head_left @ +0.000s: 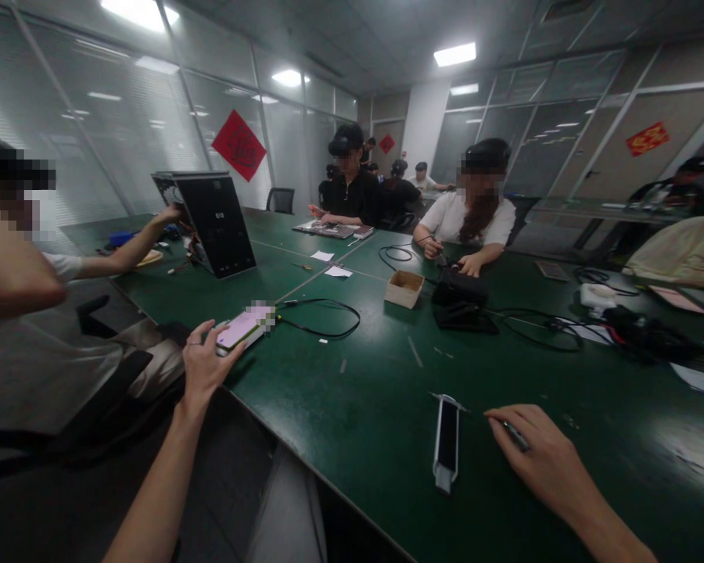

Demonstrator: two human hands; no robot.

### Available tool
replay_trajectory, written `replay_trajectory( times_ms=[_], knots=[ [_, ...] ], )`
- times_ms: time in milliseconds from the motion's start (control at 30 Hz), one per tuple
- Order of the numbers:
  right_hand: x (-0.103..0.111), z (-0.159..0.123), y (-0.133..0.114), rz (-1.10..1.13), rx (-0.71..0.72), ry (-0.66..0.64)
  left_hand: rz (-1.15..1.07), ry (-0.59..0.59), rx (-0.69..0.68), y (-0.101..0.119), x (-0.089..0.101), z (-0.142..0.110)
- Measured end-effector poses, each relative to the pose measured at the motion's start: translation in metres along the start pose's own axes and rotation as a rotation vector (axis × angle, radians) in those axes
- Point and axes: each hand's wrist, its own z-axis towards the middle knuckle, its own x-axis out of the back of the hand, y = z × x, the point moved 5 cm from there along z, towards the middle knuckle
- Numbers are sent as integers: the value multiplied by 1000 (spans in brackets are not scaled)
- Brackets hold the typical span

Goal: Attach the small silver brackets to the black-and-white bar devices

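Note:
At the near left edge of the table, my left hand (205, 363) is closed around a phone (242, 328) with a lit pinkish screen; thumb and fingers grip its lower end. My right hand (543, 453) rests low over the table on the right, its fingers curled around a slim, dark, pen-like tool (515, 435). Most of that tool is hidden by the hand. Just left of my right hand lies a narrow device (447, 438) with a black face and a whitish frame. A thin strip crosses its far end.
A black cable (357, 317) loops beside the phone. Farther back are a small open box (404, 289), a black case (461, 293) and, at left, a black HP computer case (217, 223). Co-workers sit around the green table (352, 399). Cables and papers lie at right.

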Motion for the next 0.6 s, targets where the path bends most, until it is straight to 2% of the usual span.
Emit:
replay_trajectory(
  times_ms=[200, 400, 600],
  knots=[
    [-7, 0, -3, -5, 6, -43, 82, -56, -2, -3, -4, 7],
    [-10, -1, 2, -3, 17, -12, 157, -183, -36, -1, -14, 22],
    [-11, -3, 4, -18, 29, -10, 184, -200, -23, -4, -14, 31]
  ],
)
